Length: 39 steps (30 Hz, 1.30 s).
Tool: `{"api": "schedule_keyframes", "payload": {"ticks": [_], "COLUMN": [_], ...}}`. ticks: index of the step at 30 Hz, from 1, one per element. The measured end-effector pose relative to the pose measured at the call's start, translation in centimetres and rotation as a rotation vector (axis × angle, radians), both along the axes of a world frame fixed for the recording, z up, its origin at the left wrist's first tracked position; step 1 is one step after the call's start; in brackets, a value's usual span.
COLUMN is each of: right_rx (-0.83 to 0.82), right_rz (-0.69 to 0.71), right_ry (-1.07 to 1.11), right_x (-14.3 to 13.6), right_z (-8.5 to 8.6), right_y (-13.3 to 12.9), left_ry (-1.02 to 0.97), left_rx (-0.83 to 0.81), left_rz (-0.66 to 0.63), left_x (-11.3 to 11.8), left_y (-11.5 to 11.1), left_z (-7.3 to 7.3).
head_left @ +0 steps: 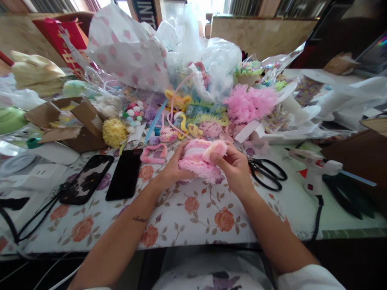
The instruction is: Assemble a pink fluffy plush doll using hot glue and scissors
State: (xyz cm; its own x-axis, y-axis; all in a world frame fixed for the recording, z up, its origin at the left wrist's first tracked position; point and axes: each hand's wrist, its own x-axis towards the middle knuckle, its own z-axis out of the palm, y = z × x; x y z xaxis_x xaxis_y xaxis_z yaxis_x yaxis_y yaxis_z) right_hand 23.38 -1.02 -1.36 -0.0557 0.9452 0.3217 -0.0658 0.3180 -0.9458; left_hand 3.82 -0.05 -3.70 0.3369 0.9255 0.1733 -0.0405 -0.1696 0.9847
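Observation:
A fluffy pink craft piece with a white band and a ruffled lower edge [196,156] is held just above the flowered tablecloth. My left hand [175,167] grips it from the left, fingers closed around its side and underneath. On the right, my right hand [234,165] pinches a fuzzy pink loop [218,150] against the piece between thumb and fingers. Whether the loop is joined to the piece I cannot tell. A bent pink fuzzy strip [154,154] lies on the cloth to the left of my left hand. Black-handled scissors [269,173] rest to the right of my right hand.
Two phones [124,175] lie at left near black cables. A glue gun [314,173] with a pale glue stick sits at right. Behind the hands are heaped yarn flowers, pompoms [134,110], a pink fluffy bunch [252,102] and plastic bags. An open cardboard box [87,129] stands back left.

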Motion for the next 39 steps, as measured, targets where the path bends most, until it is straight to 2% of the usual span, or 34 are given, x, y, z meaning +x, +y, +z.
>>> {"api": "schedule_keyframes", "payload": {"ticks": [5, 11, 14, 20, 24, 28, 35, 39], "right_rx": [0.089, 0.083, 0.127, -0.044, -0.016, 0.033, 0.088, 0.050], "right_rz": [-0.066, -0.186, -0.136, 0.030, 0.102, 0.069, 0.038, 0.054], "right_ry": [-0.054, 0.085, 0.050, 0.207, 0.206, 0.106, -0.089, -0.008], "right_x": [-0.3, 0.1, 0.4, 1.0, 1.3, 1.4, 1.5, 1.3], "right_z": [0.2, 0.3, 0.4, 0.6, 0.8, 0.4, 0.1, -0.1], "right_y": [-0.1, 0.1, -0.3, -1.4, -1.9, -2.1, -2.4, -2.3], "left_ry": [-0.035, -0.031, -0.044, -0.043, -0.038, -0.029, -0.034, -0.045], "left_rx": [-0.028, -0.036, -0.023, -0.023, 0.020, 0.105, 0.106, 0.108], "left_rz": [0.002, -0.005, 0.013, 0.056, 0.081, 0.109, 0.111, 0.112], "left_x": [0.1, 0.0, 0.1, 0.0, -0.2, -0.3, -0.1, -0.1], "left_y": [-0.1, 0.0, 0.0, -0.3, -0.3, 0.0, -0.1, -0.1], "left_z": [0.1, -0.2, -0.2, 0.5, 0.2, -0.3, -0.1, 0.0]}}
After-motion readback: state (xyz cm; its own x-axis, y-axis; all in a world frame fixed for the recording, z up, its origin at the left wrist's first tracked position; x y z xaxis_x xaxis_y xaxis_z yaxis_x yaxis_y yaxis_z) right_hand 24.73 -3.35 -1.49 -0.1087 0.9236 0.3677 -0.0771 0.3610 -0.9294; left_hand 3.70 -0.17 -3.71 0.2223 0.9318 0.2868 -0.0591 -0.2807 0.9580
